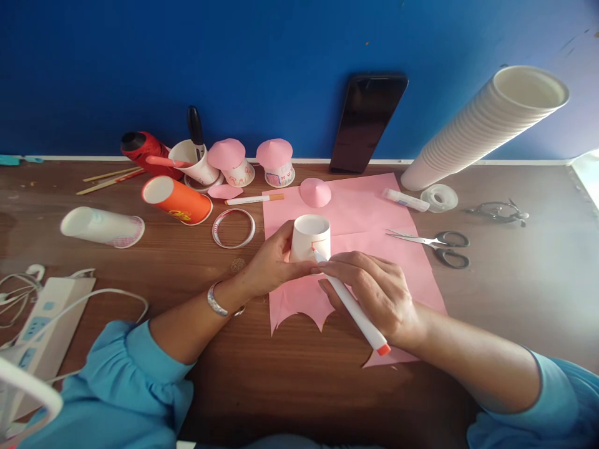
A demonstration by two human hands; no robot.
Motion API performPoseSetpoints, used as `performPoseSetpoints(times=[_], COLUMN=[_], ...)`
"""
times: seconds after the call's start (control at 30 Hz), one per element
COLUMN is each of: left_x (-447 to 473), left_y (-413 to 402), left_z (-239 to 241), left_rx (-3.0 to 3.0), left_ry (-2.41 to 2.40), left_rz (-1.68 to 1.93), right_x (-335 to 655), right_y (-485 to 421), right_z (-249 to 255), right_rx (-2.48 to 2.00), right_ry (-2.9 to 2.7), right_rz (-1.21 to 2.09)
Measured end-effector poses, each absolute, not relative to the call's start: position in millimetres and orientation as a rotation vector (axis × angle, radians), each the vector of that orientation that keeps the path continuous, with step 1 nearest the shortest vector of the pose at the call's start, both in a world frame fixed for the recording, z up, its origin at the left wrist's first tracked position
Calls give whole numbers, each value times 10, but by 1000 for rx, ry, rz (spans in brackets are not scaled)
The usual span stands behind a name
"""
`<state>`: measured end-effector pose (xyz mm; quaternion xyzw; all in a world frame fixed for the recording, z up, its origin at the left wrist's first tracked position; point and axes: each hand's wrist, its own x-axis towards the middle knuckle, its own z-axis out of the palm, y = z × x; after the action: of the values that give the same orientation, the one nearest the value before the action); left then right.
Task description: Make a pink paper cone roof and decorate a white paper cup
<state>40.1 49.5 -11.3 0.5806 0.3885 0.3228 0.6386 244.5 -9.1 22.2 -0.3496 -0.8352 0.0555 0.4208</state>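
Observation:
My left hand [276, 262] is closed around the left side of a short white paper cup [311, 231], its open top facing up. Between the fingers of my right hand [374, 293] is a white marker with an orange end [358, 318]. The marker's tip touches the front of the cup, where a thin orange line shows. Below both hands lies a cut sheet of pink paper [365, 212]. A small pink paper cone [315, 193] rests on it just behind the cup.
Behind are two short cups with pink cone tops [274, 161]. An orange cup [176, 199], a cut ring [233, 228] and a white cup [103, 227] lie left. Scissors [435, 243], tape [440, 198] and a tall cup stack [486, 128] are right. A phone [368, 123] leans on the wall.

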Motion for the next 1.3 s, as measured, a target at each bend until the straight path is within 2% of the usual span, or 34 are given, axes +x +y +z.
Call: performPoseSetpoints(times=[1.3], left_x=[367], left_y=[536], left_z=[-125], left_rx=[1130], left_ry=[775], left_rz=[766], right_x=[2478], right_y=[-63], right_z=[264], right_rx=[-891], right_ry=[-2078], right_rz=[116])
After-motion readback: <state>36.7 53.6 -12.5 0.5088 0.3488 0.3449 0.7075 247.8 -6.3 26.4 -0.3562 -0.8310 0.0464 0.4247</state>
